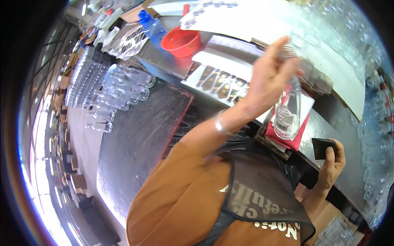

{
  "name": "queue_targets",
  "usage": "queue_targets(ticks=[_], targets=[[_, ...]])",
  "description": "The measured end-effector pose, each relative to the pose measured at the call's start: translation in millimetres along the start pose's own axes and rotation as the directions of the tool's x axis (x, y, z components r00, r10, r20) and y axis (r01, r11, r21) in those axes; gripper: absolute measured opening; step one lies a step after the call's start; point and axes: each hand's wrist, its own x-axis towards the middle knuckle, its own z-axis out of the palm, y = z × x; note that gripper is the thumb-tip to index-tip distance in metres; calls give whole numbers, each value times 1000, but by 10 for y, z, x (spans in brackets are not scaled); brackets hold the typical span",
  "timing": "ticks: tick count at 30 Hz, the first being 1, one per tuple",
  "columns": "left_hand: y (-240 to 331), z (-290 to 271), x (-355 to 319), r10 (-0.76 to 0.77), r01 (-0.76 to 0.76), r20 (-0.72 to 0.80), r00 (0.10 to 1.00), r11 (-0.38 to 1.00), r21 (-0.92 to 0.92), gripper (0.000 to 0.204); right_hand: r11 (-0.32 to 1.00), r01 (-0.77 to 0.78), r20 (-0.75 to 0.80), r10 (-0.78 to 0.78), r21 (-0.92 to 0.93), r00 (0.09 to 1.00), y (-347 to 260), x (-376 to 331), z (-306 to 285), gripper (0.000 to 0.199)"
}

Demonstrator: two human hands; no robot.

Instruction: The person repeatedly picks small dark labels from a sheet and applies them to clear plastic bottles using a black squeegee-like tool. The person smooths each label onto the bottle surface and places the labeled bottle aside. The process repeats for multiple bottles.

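Observation:
My left hand [267,80] reaches across and is closed around the neck of a clear glass bottle [287,117], its fingers slightly blurred by motion. The bottle's body lies over a folded red cloth [301,137] with white paper on it, on a small stand at the bench edge. A small flat black pad, like a rubber scraper [322,148], is pinched between the thumb and fingers of my right hand [331,164], to the right of the bottle's base. Behind my left hand is a crumpled grey-brown cloth [318,78].
A white sheet of black-and-gold decals [221,84] lies left of my left hand. Beyond it stand a red bowl [180,43] and a blue-capped plastic bottle [152,28]. Clear glass bottles crowd the left table [131,84] and the right side [375,123].

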Motion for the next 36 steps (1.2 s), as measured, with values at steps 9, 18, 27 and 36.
queue_targets(ticks=[9, 18, 27, 36], targets=[[382, -2418, -604, 457, 76, -506, 731, 683, 727, 41, 999, 38, 87, -35, -33, 996, -162, 352, 383, 25], [-172, -4012, -955, 442, 372, -648, 621, 562, 739, 40, 986, 11, 163, 16, -165, 986, -241, 401, 793, 22], [-170, -5351, -1641, 586, 410, -165, 794, -313, 857, 38, 991, -102, 257, 121, -86, 959, -97, 755, 931, 34], [55, -3070, -372, 751, 173, -138, 646, 32, 984, 48, 934, 69, -547, -264, -350, 794, -527, 643, -1216, 24]])
